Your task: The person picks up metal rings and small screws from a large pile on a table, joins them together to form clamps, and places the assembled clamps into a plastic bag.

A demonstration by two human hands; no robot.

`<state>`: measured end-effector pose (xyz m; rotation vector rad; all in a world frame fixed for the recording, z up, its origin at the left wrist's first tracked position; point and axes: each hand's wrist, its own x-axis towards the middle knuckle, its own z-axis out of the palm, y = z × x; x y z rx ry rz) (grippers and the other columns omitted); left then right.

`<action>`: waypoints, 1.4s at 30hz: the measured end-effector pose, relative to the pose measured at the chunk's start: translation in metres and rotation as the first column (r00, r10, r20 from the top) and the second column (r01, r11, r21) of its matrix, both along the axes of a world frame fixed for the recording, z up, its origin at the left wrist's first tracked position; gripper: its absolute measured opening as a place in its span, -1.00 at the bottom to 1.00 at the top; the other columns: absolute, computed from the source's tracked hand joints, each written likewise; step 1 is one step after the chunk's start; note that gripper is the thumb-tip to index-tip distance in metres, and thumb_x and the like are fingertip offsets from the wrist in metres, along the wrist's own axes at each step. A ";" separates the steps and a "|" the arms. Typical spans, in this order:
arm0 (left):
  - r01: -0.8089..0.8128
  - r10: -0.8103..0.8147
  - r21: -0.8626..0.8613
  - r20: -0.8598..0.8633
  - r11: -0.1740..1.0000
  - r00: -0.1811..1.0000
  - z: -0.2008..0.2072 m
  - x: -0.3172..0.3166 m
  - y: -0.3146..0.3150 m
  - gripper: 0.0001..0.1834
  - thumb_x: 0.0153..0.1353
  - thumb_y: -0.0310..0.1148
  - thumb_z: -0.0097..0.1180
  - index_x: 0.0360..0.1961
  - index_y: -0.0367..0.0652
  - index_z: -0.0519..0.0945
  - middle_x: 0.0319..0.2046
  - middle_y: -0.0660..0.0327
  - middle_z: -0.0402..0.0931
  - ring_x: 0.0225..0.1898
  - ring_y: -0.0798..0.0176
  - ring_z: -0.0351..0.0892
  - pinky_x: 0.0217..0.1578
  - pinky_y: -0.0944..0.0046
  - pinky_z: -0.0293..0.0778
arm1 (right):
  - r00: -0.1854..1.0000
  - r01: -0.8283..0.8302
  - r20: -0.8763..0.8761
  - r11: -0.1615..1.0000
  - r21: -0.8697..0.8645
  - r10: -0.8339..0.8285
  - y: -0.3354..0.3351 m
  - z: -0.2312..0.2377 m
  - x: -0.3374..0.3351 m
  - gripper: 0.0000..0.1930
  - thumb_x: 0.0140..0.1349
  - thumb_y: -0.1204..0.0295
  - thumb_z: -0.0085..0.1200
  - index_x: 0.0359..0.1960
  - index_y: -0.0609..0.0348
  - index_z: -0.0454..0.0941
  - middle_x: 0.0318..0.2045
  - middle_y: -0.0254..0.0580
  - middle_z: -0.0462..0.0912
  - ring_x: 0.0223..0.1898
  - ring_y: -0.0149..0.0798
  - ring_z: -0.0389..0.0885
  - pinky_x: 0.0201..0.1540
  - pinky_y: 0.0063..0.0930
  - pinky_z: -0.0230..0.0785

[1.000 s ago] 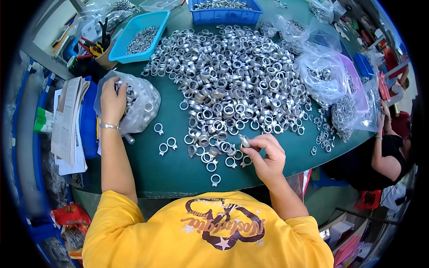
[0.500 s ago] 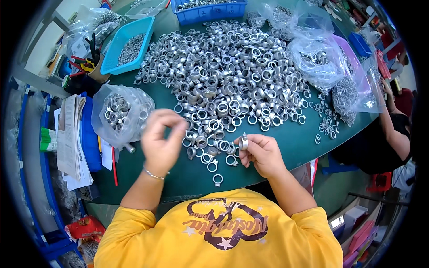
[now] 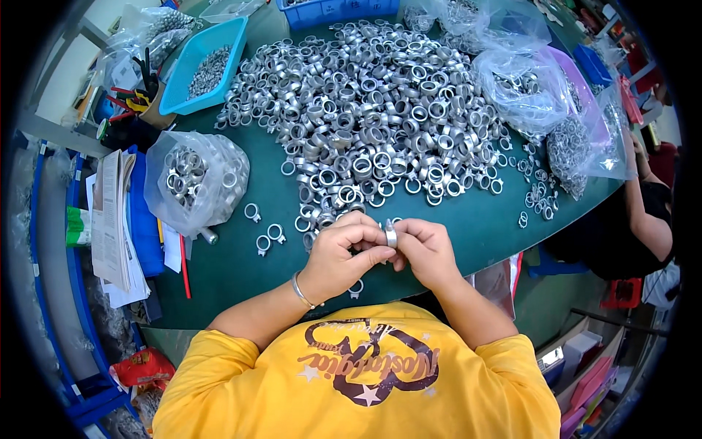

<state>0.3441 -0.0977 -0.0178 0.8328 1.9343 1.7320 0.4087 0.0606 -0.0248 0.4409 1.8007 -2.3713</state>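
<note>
My right hand (image 3: pixel 428 252) pinches a silver metal ring (image 3: pixel 391 238) with a small lug, held upright just above the table's near side. Closed fingers of my left hand (image 3: pixel 345 257) meet it from the other side, thumb and fingertips on the ring. Beyond both hands spreads a large heap of similar metal rings (image 3: pixel 373 110). One single ring (image 3: pixel 356 289) lies close below my left hand, and a few more, such as this loose ring (image 3: pixel 252 212), sit apart to the left. My hands cover part of the heap's near edge.
Left of the heap stands a plastic bag of rings (image 3: pixel 196 179); behind it is a turquoise basket of small parts (image 3: pixel 238 69). A blue bin (image 3: pixel 336 13) sits at the back. Clear bags (image 3: pixel 519 95) crowd the right. Another person's arm (image 3: pixel 647 219) shows at far right.
My left hand has moved right and down to meet my right hand at the ring. Loose rings on the left, where that hand was, are now visible.
</note>
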 end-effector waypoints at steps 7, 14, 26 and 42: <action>-0.027 0.027 0.053 0.005 0.998 1.000 0.005 0.003 0.000 -0.88 -0.02 -0.56 0.23 -0.42 -0.28 0.55 -0.41 0.29 0.44 -0.43 0.50 0.38 -0.45 0.54 0.31 | 0.850 0.263 -0.520 0.785 0.561 0.087 -0.004 -0.001 -0.001 -0.87 0.13 0.63 -0.02 -0.29 0.34 0.52 -0.54 -0.18 0.56 -0.55 -0.46 0.52 -0.51 -0.63 0.36; -0.044 0.045 0.051 -0.016 0.998 0.999 0.004 0.004 -0.002 -0.89 -0.03 -0.55 0.24 -0.45 -0.27 0.55 -0.43 0.29 0.43 -0.45 0.47 0.37 -0.45 0.50 0.32 | 0.959 -0.014 -0.281 0.998 0.066 0.032 0.001 -0.002 0.005 -0.81 0.22 0.57 -0.06 -0.14 0.30 0.46 -0.43 -0.24 0.54 -0.50 -0.48 0.50 -0.43 -0.63 0.38; -0.166 -0.200 0.277 0.906 0.946 0.372 0.001 -0.002 -0.008 -0.78 0.30 -0.31 -0.14 -0.20 -0.25 0.42 -0.54 0.25 0.38 -0.60 0.40 0.43 -0.67 0.52 0.35 | 0.654 0.188 -0.676 0.793 0.580 0.339 -0.005 0.015 -0.005 -0.77 -0.13 0.69 0.17 -0.36 0.30 0.54 -0.22 -0.03 0.57 -0.22 -0.07 0.55 -0.17 -0.37 0.40; -0.233 0.063 0.185 0.639 0.955 0.766 -0.021 -0.003 -0.015 -0.91 0.18 -0.47 0.06 -0.31 -0.26 0.48 -0.61 0.33 0.38 -0.65 0.54 0.28 -0.68 0.57 0.18 | 0.958 0.080 -0.235 0.633 0.770 0.164 0.016 -0.010 -0.031 -0.90 -0.06 0.60 0.18 -0.47 0.22 0.53 -0.53 -0.25 0.49 -0.48 -0.28 0.44 -0.40 -0.47 0.29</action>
